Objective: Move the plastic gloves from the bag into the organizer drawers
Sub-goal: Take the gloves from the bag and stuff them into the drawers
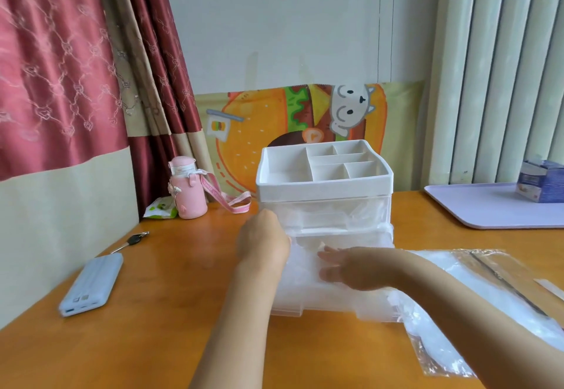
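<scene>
1 flat right hand [351,268] presses filmy gloves [305,280] into a clear rectangular drawer [320,307].

View: I have one feed, the wide-angle head camera.
Position: worn on the person's head, above the near edge of the desk [171,312].
Facing: forward and down across the desk, with the organizer [323,187] centred and the wall [274,22] behind it.
Nearness: close; the left forearm [238,327] and right forearm [457,297] rise from the bottom edge.
Span: from the curtain [55,68] on the left to the blinds [503,68] on the right.
</scene>
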`<action>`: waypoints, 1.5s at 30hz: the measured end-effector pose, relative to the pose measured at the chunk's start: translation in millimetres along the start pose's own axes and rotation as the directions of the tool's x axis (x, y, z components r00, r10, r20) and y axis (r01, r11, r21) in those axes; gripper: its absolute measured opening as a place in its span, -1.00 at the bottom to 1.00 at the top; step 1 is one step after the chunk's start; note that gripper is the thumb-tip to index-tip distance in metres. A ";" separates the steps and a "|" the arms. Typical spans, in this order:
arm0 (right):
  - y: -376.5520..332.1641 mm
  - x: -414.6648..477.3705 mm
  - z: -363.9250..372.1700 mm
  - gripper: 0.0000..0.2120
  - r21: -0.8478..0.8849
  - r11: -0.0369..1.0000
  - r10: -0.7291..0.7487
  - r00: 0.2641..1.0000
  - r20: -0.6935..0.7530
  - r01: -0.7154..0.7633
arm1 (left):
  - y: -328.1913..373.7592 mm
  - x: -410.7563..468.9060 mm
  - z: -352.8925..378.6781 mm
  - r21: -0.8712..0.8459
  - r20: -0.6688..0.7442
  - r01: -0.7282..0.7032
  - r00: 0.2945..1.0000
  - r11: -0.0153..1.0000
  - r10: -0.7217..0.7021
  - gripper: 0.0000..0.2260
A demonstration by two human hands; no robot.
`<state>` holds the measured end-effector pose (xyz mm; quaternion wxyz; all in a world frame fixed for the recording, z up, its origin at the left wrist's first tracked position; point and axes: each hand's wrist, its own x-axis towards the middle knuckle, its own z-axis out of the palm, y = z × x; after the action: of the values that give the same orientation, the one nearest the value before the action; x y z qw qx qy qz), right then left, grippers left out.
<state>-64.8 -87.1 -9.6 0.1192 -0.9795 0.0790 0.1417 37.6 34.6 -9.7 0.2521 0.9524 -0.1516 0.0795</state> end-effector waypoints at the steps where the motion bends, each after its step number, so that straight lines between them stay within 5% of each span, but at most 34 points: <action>1: -0.4 4.2 0.3 -0.43 -0.021 1.000 0.003 1.000 0.016 -0.003 | 0.3 -0.8 -2.6 0.022 -0.008 -0.003 1.000 1.000 0.003 -0.90; 9: 4.5 29.9 4.2 -0.33 0.001 0.995 0.105 0.994 -0.021 -0.105 | 8.3 -16.6 -29.6 0.028 -0.086 -0.093 0.992 0.995 0.095 -0.81; 14: 2.2 34.1 4.4 -0.56 0.283 0.959 0.057 0.982 -0.180 -0.004 | 18.2 -27.0 -14.8 -0.096 0.239 -0.220 0.942 0.971 0.237 -0.87; 18: 1.4 19.9 -0.1 -0.47 0.533 0.846 0.072 0.986 -0.151 0.020 | 18.3 -30.2 -4.2 -0.028 0.481 -0.232 0.849 0.972 0.216 -0.75; 21: 0.4 11.2 -4.2 -0.55 0.481 0.876 0.066 0.984 -0.167 0.023 | 17.3 -32.2 -0.3 0.020 0.532 -0.283 0.815 0.959 0.230 -0.59; 25: 2.2 -7.0 -7.4 -0.58 0.208 0.978 0.024 0.987 -0.156 0.010 | 20.4 -33.7 -0.3 0.001 0.591 -0.285 0.774 0.958 0.230 -0.55; 33: 11.9 -15.3 -9.2 -0.32 -0.057 0.998 0.038 0.998 -0.055 -0.041 | 13.7 -32.1 2.9 -0.003 0.489 -0.220 0.851 0.975 0.193 -0.43; 36: 11.9 0.7 -6.3 -0.29 -0.108 0.992 0.067 0.998 -0.015 -0.068 | 14.3 -29.2 -4.2 -0.003 0.505 -0.203 0.845 0.979 0.177 -0.51; 39: 13.4 16.2 0.8 -0.24 -0.141 0.987 0.083 0.997 0.004 -0.082 | 14.5 -27.5 -11.9 0.001 0.519 -0.237 0.831 0.972 0.202 -0.81; 43: 13.6 20.2 -1.4 -0.25 -0.091 0.989 0.111 0.993 -0.042 -0.114 | 15.3 -26.8 -16.1 0.011 0.544 -0.283 0.806 0.959 0.232 -0.86; 45: 14.2 19.7 -2.7 -0.30 -0.094 0.987 0.124 0.987 -0.099 -0.133 | 16.3 -28.3 -18.0 0.003 0.557 -0.289 0.796 0.957 0.239 -0.70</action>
<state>-48.1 -103.8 -16.0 0.0569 -0.9826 0.1404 0.1072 4.3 37.3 6.8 0.1423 0.9142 -0.3453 -0.1571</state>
